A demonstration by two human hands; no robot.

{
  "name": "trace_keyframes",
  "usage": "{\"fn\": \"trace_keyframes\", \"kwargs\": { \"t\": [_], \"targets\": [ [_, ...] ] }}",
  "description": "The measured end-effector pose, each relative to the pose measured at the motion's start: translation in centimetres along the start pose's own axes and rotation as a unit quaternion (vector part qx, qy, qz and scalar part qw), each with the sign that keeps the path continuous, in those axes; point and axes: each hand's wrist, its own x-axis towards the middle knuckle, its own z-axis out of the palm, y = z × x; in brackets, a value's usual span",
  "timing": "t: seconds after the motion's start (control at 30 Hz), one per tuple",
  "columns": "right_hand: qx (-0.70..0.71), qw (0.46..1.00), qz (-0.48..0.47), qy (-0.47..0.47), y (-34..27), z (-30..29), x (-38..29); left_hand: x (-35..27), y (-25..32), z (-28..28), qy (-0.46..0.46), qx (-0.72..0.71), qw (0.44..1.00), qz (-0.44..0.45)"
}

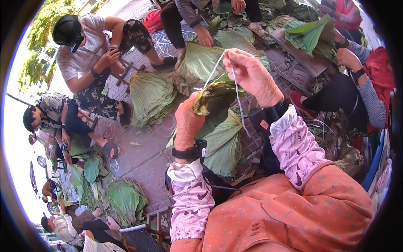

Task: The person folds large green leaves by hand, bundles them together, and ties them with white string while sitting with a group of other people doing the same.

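My left hand [189, 118] grips the gathered end of a bundle of large dried green leaves [217, 97], whose edges are curled and browned. White plastic twine [214, 71] runs from that end up to my right hand [247, 71]. The fingertips of my right hand pinch the twine, and a loose tail of it hangs down below. Directly beneath, a folded stack of big leaves [224, 146] lies on the paving by my legs. Whether the twine goes all the way around the bundle is hidden by my left hand.
Leaf bundles [151, 97] and another pile [126, 200] lie on the patterned paving [138, 154]. Seated people work close by on the left, ahead and on the right. A wooden board [296, 52] holds leaves at upper right. Loose white twine [170, 41] lies near a red bag [153, 21].
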Motion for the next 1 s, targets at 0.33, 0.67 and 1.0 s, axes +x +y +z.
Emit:
{"fn": "trace_keyframes", "kwargs": {
  "t": [0.33,0.67,1.0],
  "targets": [
    [0.145,0.956,-0.213,0.140,-3.4,-2.7,-0.9,0.0,-0.3,-1.3,0.053,-0.245,0.962,-0.105],
    [0.104,0.930,-0.291,0.201,-8.1,-6.3,-7.0,0.5,-1.9,-2.1,0.252,-0.401,0.840,-0.265],
    [-0.017,0.847,-0.358,0.394,-13.3,-14.2,-23.1,0.4,-0.7,-3.2,0.263,-0.434,0.792,-0.340]
  ]
}}
